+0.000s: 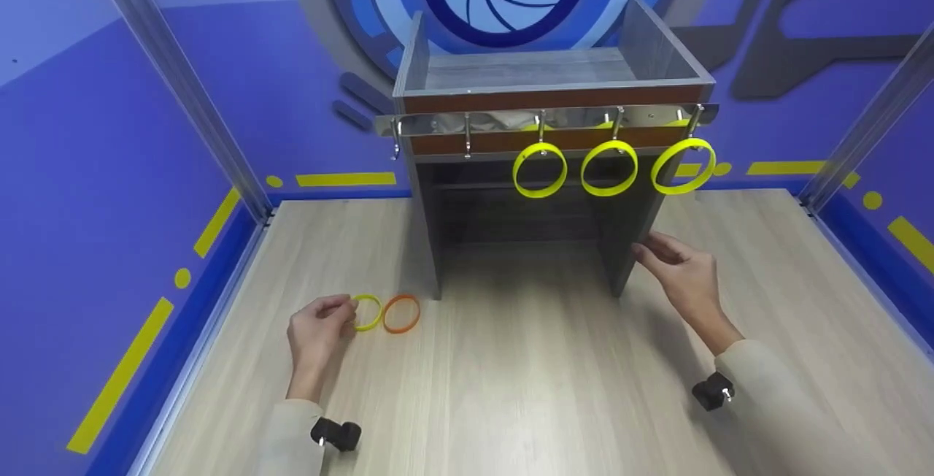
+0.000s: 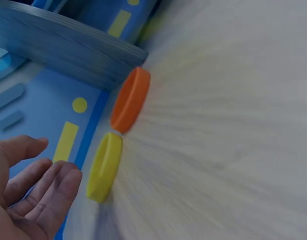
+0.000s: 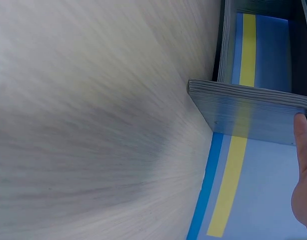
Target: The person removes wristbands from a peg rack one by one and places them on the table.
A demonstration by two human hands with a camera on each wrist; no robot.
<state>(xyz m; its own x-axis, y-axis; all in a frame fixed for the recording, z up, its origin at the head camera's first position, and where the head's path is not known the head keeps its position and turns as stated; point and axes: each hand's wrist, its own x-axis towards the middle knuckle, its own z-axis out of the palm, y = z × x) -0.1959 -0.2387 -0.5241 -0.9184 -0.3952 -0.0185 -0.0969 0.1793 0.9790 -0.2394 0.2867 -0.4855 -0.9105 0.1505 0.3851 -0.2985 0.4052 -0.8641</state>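
In the head view, my left hand (image 1: 315, 334) is low over the table beside a yellow ring (image 2: 104, 167). The left wrist view shows its thumb and fingers apart, with nothing between them. An orange ring (image 2: 131, 100) lies right by the yellow one, near the left foot of a grey wooden shelf unit. My right hand (image 1: 686, 279) rests against the unit's right side panel (image 3: 253, 112), thumb at the front edge; its other fingers are partly hidden. Three yellow rings, left (image 1: 540, 194), middle (image 1: 609, 193) and right (image 1: 680, 190), hang from hooks on the unit's front.
A metal hook rail (image 1: 649, 116) runs across the unit's front, and its two left hooks carry no ring. Above it is an open-topped tray (image 1: 533, 67). Blue walls (image 1: 146, 206) with metal corner posts enclose the wooden table (image 1: 511, 388).
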